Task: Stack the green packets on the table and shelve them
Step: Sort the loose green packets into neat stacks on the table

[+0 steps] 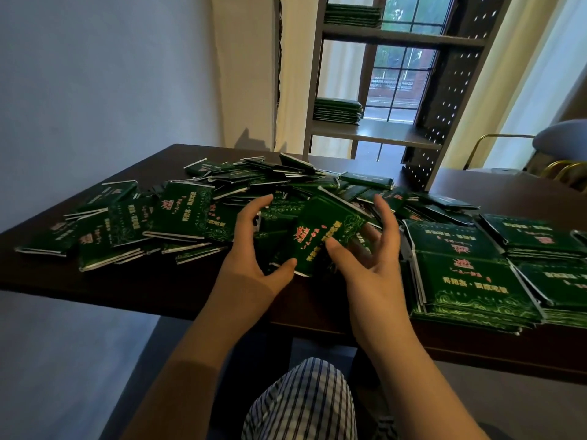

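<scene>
two hands on one green packet (320, 236) above the desk's (171, 160) near edge
shelf unit (381, 134) stands past the far edge. the desk bears a loose heap (254, 185) across its middle and left, neat stacks (470, 281) at its right near edge; bare wood along the near-left edge. left hand (254, 249), half-spread, thumbs the tilted packet's near corner; right hand (371, 252) pinches it, fingers splayed.

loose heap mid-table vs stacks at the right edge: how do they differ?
The heap is jumbled, packets tilted and overlapping; the stacks lie flat, edges roughly squared. The heap sprawls across the table; the stacks sit as compact blocks. The left hand and right hand are at the heap, the right pinching a packet; nothing touches the stacks. Both are the same green packets.
</scene>
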Demonstrator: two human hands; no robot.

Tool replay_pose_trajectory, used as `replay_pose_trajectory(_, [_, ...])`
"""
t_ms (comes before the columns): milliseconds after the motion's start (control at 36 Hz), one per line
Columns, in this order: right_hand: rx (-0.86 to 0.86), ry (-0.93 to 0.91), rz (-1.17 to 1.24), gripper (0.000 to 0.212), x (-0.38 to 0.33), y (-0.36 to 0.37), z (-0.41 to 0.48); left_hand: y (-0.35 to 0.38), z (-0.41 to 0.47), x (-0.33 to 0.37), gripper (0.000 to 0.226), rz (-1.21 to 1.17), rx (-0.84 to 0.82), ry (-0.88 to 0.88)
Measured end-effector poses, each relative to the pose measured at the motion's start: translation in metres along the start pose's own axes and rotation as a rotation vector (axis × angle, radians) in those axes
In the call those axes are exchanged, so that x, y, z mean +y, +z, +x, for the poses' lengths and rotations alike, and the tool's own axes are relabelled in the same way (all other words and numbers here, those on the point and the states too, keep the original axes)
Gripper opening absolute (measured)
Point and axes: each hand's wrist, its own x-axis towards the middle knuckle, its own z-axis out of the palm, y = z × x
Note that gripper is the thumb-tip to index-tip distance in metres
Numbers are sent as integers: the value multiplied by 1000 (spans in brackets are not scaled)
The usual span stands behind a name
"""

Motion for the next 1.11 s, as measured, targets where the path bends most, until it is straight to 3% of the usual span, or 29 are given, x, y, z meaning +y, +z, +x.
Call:
replay_pose_trajectory(56, [-28,-113,-88,66,-1,1,-4,0,-1,3,91,-16,-23,26])
replay_pose_trajectory(139, [25,-248,-236,38,0,7,-6,2,-3,6,80,-8,-59,43])
replay_pose_trajectory(278, [217,-108,-164,13,6,6,-2,2,-1,1,56,52,-33,-14])
replay_pose_trajectory(333, [226,-23,-202,25,10,5,1,1,0,0,56,35,-26,-47])
replay_pose_trajectory(417, [191,21,-231,6,15,6,4,0,0,0,65,-34,-33,-74])
replay_pose_trajectory(556, [62,37,-214,63,15,3,4,-1,-1,-3,79,-66,-30,-64])
replay_pose_trajectory(611, [9,46,-255,73,13,3,3,-1,1,-5,80,-57,-43,-83])
replay_pose_trajectory(750, [-114,9,-417,60,8,9,3,3,7,-9,78,-15,-82,-170])
replay_pose_trajectory(889, [-88,19,-419,53,6,11,2,6,5,-6,70,-24,-18,-186])
replay_pose_trajectory(1111, [-49,-35,-633,15,11,12,6,7,10,-7,44,60,3,-247])
